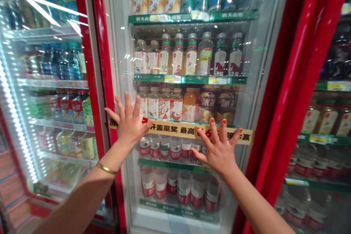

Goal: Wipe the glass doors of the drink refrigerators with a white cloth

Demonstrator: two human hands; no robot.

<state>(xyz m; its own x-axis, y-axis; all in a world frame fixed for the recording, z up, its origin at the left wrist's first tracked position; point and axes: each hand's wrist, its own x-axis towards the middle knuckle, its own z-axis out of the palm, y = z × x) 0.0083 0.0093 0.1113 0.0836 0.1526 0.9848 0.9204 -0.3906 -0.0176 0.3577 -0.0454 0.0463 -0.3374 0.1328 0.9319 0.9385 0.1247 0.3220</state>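
Observation:
A tall glass-door fridge with a red frame (102,36) stands in front of me, its door closed. My left hand (129,120) is spread in front of the left side of the door, over the end of a yellow banner (175,128) with printed characters. On the right, my right hand (219,150) is spread before the glass, its orange-nailed fingertips over the banner. Neither hand holds anything. Whether the palms touch the glass cannot be told. Behind the glass are shelves of bottles (178,56), with juice and tea bottles (190,106) lower down.
At the left stands another lit fridge with bottles (72,62) and a red frame. A further red-framed fridge at the right holds bottles (327,120). Stacked reddish boxes or tiles (13,190) show at the lower left.

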